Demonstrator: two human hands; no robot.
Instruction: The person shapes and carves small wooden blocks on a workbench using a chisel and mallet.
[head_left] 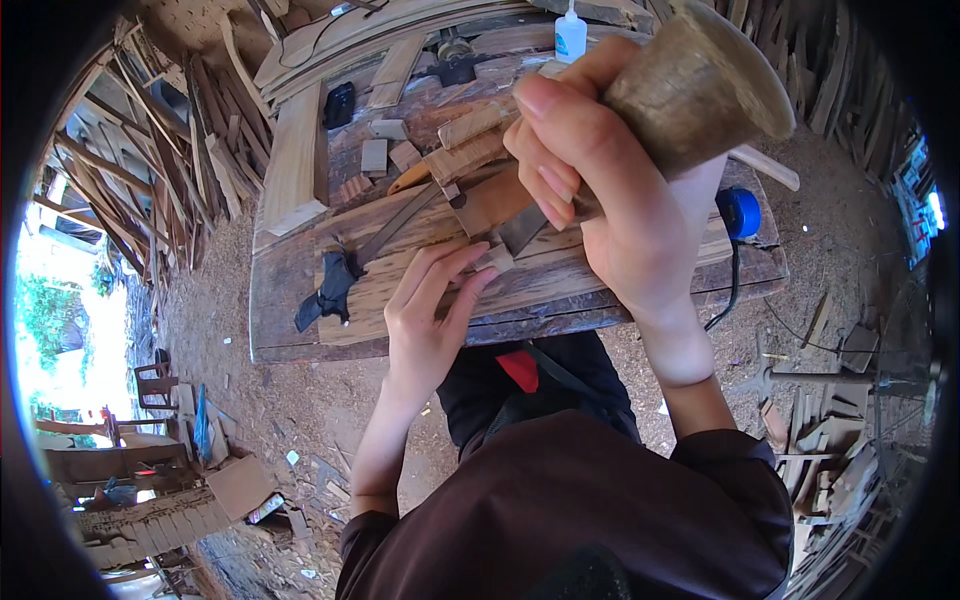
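My right hand [630,165] is wrapped round what looks like a wide chisel, its thick wooden handle [690,85] flaring toward me. The grey metal blade [522,230] slants down to the left, its lower end by a small light wooden block [494,259]. That block sits between the thumb and fingers of my left hand [435,300], over a long wooden board [570,270] on the workbench. Whether the edge touches the block, I cannot tell. Behind the blade are brown wood pieces [490,205], partly covered by my right hand.
The worn workbench [280,325] carries several small wood offcuts [374,157], a thick plank [298,165], a black cloth-wrapped tool [330,290] and a white bottle [570,36]. A blue round object [740,212] lies at the right edge. Wood strips [240,130] lean at the left.
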